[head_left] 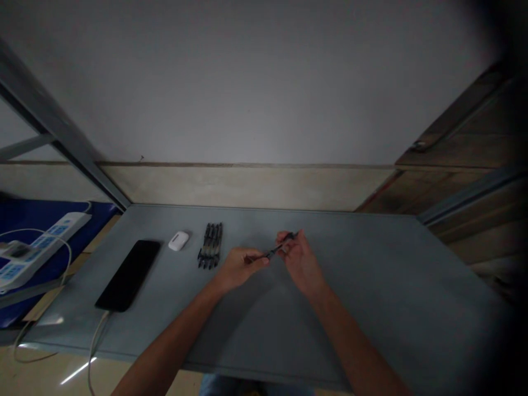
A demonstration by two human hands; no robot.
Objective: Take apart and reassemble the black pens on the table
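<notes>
My left hand is closed on one end of a slim dark pen, held at a slant above the grey table. Up at its other end, the fingers of my right hand pinch dark pen parts. Whether the pen is whole or in pieces I cannot tell, since fingers cover much of it. Left of my left hand, several dark pens with clear barrels lie side by side in a row on the tabletop.
A white earbud case and a black phone lie on the table's left side. From the phone a white cable hangs over the front edge. A white power strip rests on a blue surface at far left. Behind the table stands a wall.
</notes>
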